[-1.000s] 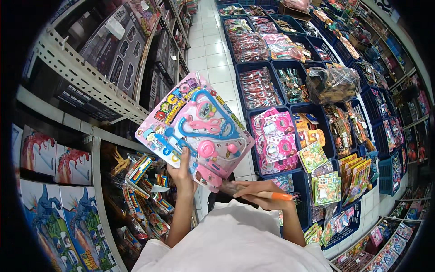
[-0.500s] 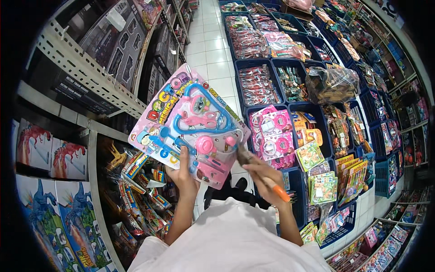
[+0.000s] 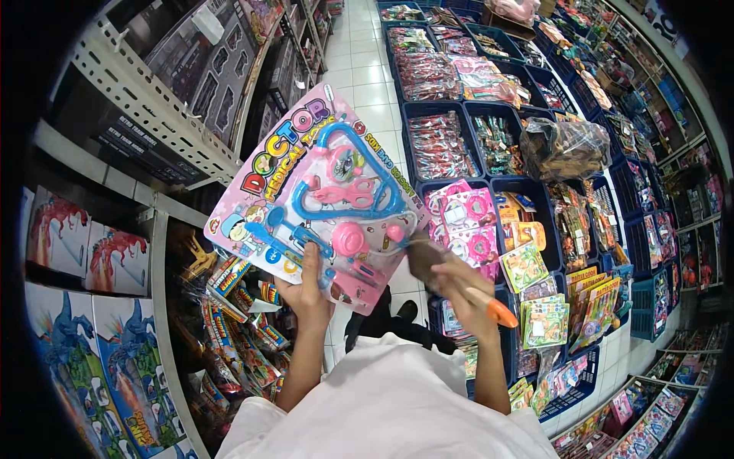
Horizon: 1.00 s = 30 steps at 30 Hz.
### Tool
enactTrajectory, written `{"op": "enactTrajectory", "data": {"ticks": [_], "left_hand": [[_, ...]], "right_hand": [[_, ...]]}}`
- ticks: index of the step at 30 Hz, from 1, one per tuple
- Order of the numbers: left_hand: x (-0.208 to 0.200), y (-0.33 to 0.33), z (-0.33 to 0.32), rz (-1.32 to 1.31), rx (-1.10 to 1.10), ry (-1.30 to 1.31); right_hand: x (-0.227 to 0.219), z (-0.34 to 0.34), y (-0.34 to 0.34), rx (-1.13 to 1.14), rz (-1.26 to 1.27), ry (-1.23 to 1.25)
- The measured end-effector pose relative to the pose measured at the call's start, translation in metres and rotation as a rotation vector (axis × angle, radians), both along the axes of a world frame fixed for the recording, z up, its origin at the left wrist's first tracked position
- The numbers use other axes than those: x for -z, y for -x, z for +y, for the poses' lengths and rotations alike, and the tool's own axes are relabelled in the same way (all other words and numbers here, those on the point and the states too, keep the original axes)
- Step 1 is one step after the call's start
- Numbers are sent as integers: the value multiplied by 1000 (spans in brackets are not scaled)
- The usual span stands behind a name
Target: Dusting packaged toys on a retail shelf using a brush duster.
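My left hand (image 3: 306, 289) grips the lower edge of a pink blister card with a toy doctor set (image 3: 350, 239), thumb on the front. A blue toy stethoscope and pink and blue pieces show under its clear plastic. The card is tilted, its front toward me. Closed round a paintbrush (image 3: 427, 260), my right hand (image 3: 465, 294) is at the card's right edge and blurred by motion. The brush's dark bristles are at the card's edge; whether they touch it I cannot tell. Its pale handle ends in an orange tip (image 3: 501, 313).
Dark blue crates (image 3: 446, 143) of packaged toys fill the right side. A plastic-wrapped bundle (image 3: 564, 149) lies across some. On the left, metal shelving (image 3: 153, 107) holds boxed toys (image 3: 118, 256) and a pile of colourful packets (image 3: 237, 329). A tiled aisle (image 3: 359, 69) runs ahead.
My right hand and the brush have moved right and slightly down, and the brush has turned, showing more bristle. The card has shifted slightly, still in my left hand.
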<state>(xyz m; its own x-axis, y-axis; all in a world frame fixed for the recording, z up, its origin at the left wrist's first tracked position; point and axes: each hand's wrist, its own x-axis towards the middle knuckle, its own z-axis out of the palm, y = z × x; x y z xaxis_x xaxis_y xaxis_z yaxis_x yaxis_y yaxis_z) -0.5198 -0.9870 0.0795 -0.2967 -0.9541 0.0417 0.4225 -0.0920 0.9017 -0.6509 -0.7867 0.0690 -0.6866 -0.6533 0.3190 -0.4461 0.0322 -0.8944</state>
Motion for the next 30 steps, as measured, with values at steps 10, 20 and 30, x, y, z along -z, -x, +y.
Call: {"op": "enactTrajectory", "data": {"ticks": [10,20,30], "left_hand": [[2,2,2,20,-58,-54],[-5,1,-2,41,-56,-57],[7,8,-1,99,-238,-32]], "right_hand": [[-20,9,-23,-680,-144,-203],[-4,10,-18,-804,-272,-151],[-20,-1,-31,-370,-119,-144]]}}
